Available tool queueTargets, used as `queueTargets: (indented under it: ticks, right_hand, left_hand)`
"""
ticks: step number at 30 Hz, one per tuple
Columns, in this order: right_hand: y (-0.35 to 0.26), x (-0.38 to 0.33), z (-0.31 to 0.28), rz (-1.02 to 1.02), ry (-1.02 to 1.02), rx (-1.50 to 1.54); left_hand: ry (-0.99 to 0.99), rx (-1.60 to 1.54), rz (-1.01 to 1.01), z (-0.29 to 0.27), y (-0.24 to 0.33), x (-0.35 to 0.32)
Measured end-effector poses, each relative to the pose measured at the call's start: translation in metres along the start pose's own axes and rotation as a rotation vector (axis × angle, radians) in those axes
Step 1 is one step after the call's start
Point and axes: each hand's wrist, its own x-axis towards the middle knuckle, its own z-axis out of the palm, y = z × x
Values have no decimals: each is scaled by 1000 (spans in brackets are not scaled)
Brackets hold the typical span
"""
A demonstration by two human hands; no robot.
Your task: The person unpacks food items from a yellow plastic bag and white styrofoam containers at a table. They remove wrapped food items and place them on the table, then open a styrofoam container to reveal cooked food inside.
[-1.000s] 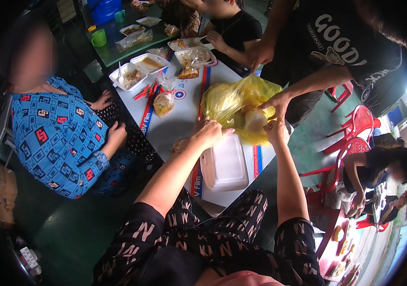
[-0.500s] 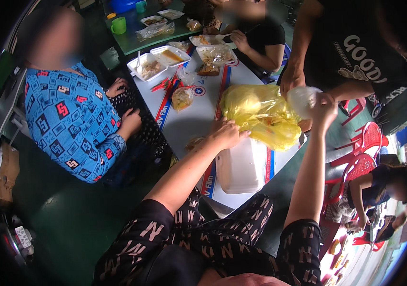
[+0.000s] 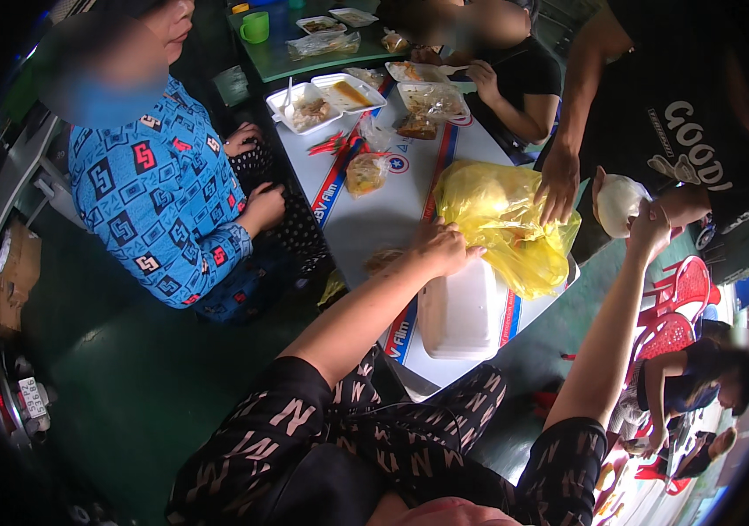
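Fingers, left: the left hand [image 3: 440, 248] lay flat on the desk [image 3: 365, 219], fingers [image 3: 466, 254] loosely pressed together at the edge of the yellow plastic bag [image 3: 501, 223], pinching nothing; it looked placed to steady the bag.
Fingers, right: the right hand [image 3: 650, 230] was raised off the desk's far side, fingers curled against a small white bag [image 3: 621, 203]; whether they gripped it or only touched it could not be told, since another person's hand also held it from the other side.
Yellow bag: it sat crumpled on the desk near its right edge, touching the closed white foam box [image 3: 462, 309] that lay just in front of the person.
Other hand in the bag: a standing person in a black shirt [image 3: 681, 131] pressed a hand [image 3: 558, 186] onto the bag's top, seemingly reaching into it.
Farther along the desk: open foam trays of food [image 3: 332, 96], a small clear food bag [image 3: 365, 174] and red chopsticks [image 3: 329, 144] lay apart from the yellow bag.
Neighbours: a seated person in a blue patterned top [image 3: 159, 210] kept both hands off the desk; a green mug [image 3: 255, 26] stood on the next table.
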Motion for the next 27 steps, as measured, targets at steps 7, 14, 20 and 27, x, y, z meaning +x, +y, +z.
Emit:
queueTargets:
  ticks: [7, 14, 20, 27]
  right_hand:
    - [31, 13, -16, -258, 111, -294]
    - [29, 9, -28, -271, 193, -344]
    - [22, -2, -55, -195, 298, -261]
    - [-4, -78, -57, -419, 310, 72]
  left_hand:
    - [26, 19, 23, -4, 10, -6]
    - [25, -61, 42, 15, -2, 4]
    - [-39, -22, 30, 5, 7, 3]
    - [-80, -34, 43, 0, 5, 3]
